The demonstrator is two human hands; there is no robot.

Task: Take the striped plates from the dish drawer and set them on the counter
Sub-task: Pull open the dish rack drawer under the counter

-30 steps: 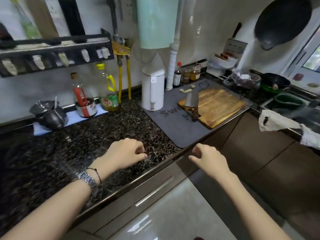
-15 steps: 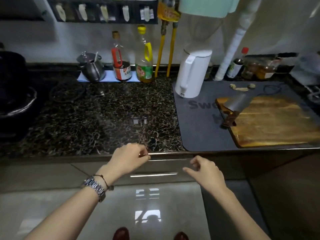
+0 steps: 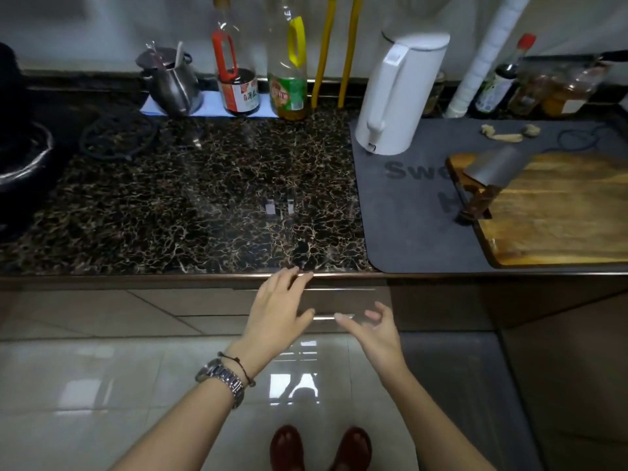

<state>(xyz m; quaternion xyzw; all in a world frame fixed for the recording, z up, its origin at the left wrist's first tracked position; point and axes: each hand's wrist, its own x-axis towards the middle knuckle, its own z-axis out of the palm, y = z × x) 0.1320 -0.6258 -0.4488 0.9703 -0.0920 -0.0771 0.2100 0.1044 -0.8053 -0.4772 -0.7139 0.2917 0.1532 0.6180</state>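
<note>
Brown-fronted dish drawer [image 3: 316,302] shut below edge of dark marbled surface [image 3: 190,205]; striped plates not in view, presumably inside. Left hand [image 3: 277,311] spread flat, fingertips near surface edge, empty grip. Right hand [image 3: 373,329] loosely open, fingers curled toward bar handle [image 3: 334,317], holding nothing, not yet closed on bar. Expected handling: plates likely ceramic, so stiff, heavy when stacked, glazed and slippery, chip-prone at rims. Best taken with both hands under opposite rims, thumbs on top, lifted level. Bare marbled area left of grey mat [image 3: 407,205] and white kettle [image 3: 397,93] looks suitable for set-down; lower gently, hard against hard.
</note>
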